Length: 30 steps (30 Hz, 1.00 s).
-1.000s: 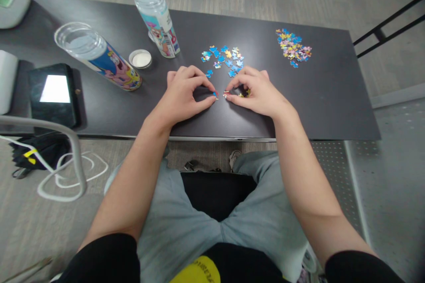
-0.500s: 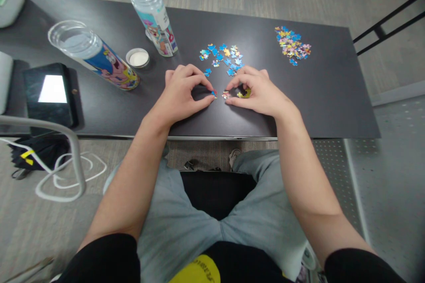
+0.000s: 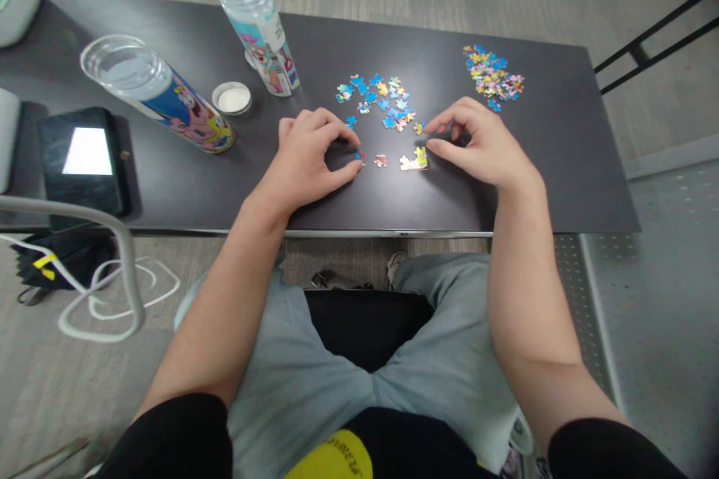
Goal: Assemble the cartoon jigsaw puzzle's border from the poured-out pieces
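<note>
Between the thumb and index finger of my left hand (image 3: 317,150) is a small blue and red puzzle piece (image 3: 360,156), low at the tabletop. Just right of it, apart, lies a pinkish-red puzzle piece (image 3: 381,160). Farther right sits a joined yellow and white puzzle section (image 3: 414,159). My right hand (image 3: 477,138) rests beside that section with thumb and index apart. Its index tip is close to a small yellow puzzle piece (image 3: 419,129); whether they touch I cannot tell. Loose, mostly blue puzzle pieces (image 3: 371,96) are spread beyond both hands.
Another puzzle pile (image 3: 494,75) lies at the far right of the dark table (image 3: 573,165). On the left stand two clear-topped printed tubes, one blue (image 3: 191,108) and one teal (image 3: 264,45), near a white round lid (image 3: 232,98). A black tablet (image 3: 82,161) lies farther left.
My right hand has let go of the pinkish-red piece and moved right and slightly away, uncovering the yellow section and small yellow piece. My left hand has stayed in place.
</note>
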Motion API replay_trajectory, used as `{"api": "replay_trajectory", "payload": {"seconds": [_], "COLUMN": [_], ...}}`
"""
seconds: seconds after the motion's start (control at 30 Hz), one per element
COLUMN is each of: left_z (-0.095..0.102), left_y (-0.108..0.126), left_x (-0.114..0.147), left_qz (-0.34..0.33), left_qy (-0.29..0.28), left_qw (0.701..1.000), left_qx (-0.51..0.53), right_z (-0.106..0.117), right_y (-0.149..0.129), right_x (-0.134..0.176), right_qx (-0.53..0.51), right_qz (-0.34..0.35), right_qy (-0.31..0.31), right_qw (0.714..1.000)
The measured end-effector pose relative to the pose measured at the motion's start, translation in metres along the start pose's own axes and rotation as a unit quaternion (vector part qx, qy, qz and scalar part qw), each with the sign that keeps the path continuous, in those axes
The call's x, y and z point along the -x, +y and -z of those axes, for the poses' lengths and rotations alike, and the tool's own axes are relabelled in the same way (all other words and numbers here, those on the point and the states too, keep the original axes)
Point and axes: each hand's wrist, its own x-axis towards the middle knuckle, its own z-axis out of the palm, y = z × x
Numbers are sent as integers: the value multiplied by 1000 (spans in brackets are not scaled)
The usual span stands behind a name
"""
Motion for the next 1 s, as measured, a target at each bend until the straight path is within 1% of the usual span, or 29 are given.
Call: {"api": "replay_trajectory", "payload": {"seconds": [0.1, 0.27, 0.37, 0.57, 0.67, 0.83, 1.0], "left_z": [-4, -10, -7, 5, 6, 2, 0], "left_y": [8, 19, 15, -1, -4, -1, -4], "left_x": [2, 4, 4, 8, 9, 7, 4], "left_qz": [-3, -11, -9, 0, -3, 6, 9], "left_qy": [7, 1, 3, 11, 7, 9, 17], "left_qw": [1000, 1000, 1000, 1000, 1000, 1000, 1000], "left_qx": [-18, -22, -13, 2, 1, -2, -8], "right_z": [-4, -9, -10, -13, -13, -12, -17], "right_y": [2, -2, -6, -10, -7, 5, 15], "right_x": [-2, -6, -8, -9, -10, -13, -18], "right_qx": [2, 13, 12, 8, 8, 19, 20], "right_qz": [-2, 0, 11, 11, 10, -14, -19], "right_qy": [12, 2, -7, -15, 0, 57, 54], "right_qw": [1000, 1000, 1000, 1000, 1000, 998, 998]}}
